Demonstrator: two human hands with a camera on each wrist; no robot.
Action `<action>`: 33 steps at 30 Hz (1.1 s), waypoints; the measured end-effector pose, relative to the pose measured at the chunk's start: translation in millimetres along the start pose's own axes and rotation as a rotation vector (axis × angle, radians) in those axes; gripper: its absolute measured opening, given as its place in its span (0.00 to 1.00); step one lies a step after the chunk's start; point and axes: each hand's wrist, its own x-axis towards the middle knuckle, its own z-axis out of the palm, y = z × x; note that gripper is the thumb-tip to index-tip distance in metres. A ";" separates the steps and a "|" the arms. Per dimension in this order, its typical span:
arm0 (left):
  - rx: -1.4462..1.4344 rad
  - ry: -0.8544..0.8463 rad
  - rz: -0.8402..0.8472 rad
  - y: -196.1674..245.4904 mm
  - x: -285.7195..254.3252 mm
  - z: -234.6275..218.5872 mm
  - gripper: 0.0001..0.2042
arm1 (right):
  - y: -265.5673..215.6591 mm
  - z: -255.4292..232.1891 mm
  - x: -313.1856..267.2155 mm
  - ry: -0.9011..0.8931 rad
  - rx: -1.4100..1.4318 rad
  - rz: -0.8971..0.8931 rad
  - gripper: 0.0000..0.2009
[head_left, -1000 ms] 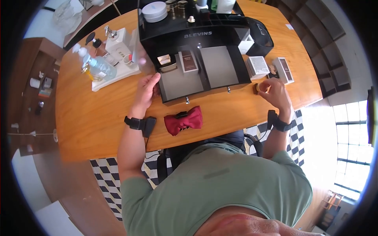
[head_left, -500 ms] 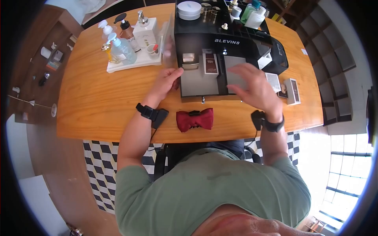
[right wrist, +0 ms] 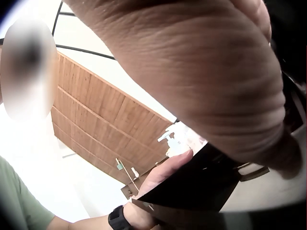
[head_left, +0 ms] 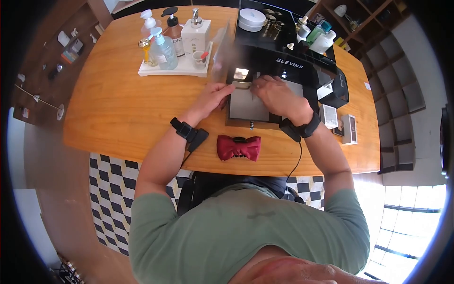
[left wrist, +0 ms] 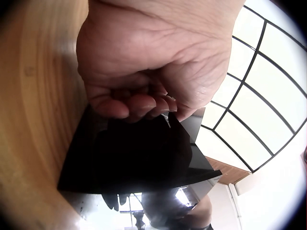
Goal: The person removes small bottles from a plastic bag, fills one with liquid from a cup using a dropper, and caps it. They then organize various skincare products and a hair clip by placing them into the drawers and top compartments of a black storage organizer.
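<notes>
Lying beside the right hand's [head_left: 283, 98] fingers [head_left: 258, 87] is a gold-edged case [head_left: 241, 84].

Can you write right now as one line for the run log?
left hand: grips drawer side | right hand: in drawer, grasp unclear | drawer: open | red bow tie: on table, in front of drawer

Pump bottles [head_left: 164, 51] stand on a white tray [head_left: 175, 72]; what seems a window [head_left: 409, 227] glares, washed out.
</notes>
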 end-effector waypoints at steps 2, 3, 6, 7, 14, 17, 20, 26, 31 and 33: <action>0.010 0.012 -0.008 -1.3 -0.2 -0.5 0.20 | 1.4 0.4 1.2 0.012 -0.038 -0.039 0.17; 0.010 0.009 -0.007 -2.7 1.0 -1.6 0.20 | 0.2 -1.7 1.3 0.030 -0.076 -0.071 0.15; 0.006 0.012 -0.010 -3.0 1.8 -0.8 0.20 | -5.7 -12.7 3.3 0.034 -0.162 -0.131 0.09; 0.005 0.016 -0.016 -2.4 1.8 -0.1 0.20 | -3.9 -9.8 4.4 0.031 -0.164 -0.134 0.09; 0.004 -0.015 0.004 -3.1 2.3 -2.9 0.20 | 9.8 -8.1 11.0 0.037 -0.268 -0.340 0.04; 0.038 -0.003 -0.004 -3.3 3.2 -2.7 0.21 | 13.7 -11.4 9.8 -0.037 -0.286 -0.414 0.04; 0.058 0.007 -0.011 -0.5 1.5 -1.2 0.21 | 17.5 -8.0 7.8 -0.064 -0.282 -0.410 0.06; 0.060 -0.010 -0.009 -3.1 2.7 -4.4 0.21 | 16.5 -9.9 6.1 -0.065 -0.316 -0.426 0.09; 0.043 -0.021 -0.004 -5.9 3.5 -6.4 0.20 | 9.6 -18.1 11.8 -0.181 -0.256 -0.392 0.09; 0.043 -0.022 0.004 -5.9 3.6 -6.5 0.20 | 8.9 -12.6 13.5 -0.194 -0.145 -0.341 0.09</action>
